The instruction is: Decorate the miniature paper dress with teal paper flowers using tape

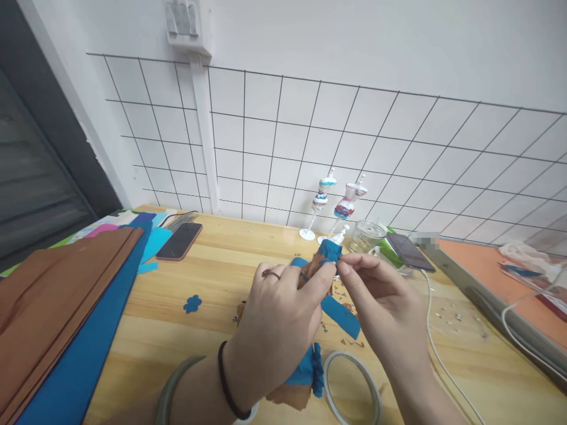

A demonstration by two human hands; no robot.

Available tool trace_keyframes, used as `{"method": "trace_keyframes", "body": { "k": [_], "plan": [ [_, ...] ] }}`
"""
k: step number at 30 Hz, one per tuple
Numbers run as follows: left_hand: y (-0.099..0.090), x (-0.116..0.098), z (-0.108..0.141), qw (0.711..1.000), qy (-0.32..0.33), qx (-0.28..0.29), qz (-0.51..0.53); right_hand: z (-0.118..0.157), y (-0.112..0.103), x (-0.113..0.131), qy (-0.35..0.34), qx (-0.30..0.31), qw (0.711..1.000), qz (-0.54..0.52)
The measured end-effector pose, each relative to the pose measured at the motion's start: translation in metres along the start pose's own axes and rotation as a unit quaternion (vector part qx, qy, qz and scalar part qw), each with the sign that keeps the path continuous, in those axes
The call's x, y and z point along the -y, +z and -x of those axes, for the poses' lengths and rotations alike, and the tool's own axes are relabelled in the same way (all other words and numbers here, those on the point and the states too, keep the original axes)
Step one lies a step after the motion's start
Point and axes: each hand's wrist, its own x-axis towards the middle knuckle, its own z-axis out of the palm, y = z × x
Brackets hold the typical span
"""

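Fingers of left hand (277,319) and right hand (387,313) pinch crinkled blue paper (330,250), probably light and tearable, best held by its folds.

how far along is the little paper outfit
Looks well under way: blue paper and brown paper already wrap the mannequin. The left hand and right hand pinch the blue near its top. Perhaps left: the flower, loose on the table. The hands hide the rest.

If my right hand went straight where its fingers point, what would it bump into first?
Probably the blue crinkled paper, right by your right hand at its fingertips, though the exact depth is hard to tell.
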Motion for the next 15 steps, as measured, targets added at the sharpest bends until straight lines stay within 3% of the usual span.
{"method": "trace_keyframes", "body": {
  "k": [15],
  "plan": [
    [0.0007, 0.0010, -0.0003, 1.000, -0.003, 0.000, 0.010, -0.0006, 0.0002, -0.0028, 0.001, 0.006, 1.000, 0.015]
  ]
}}
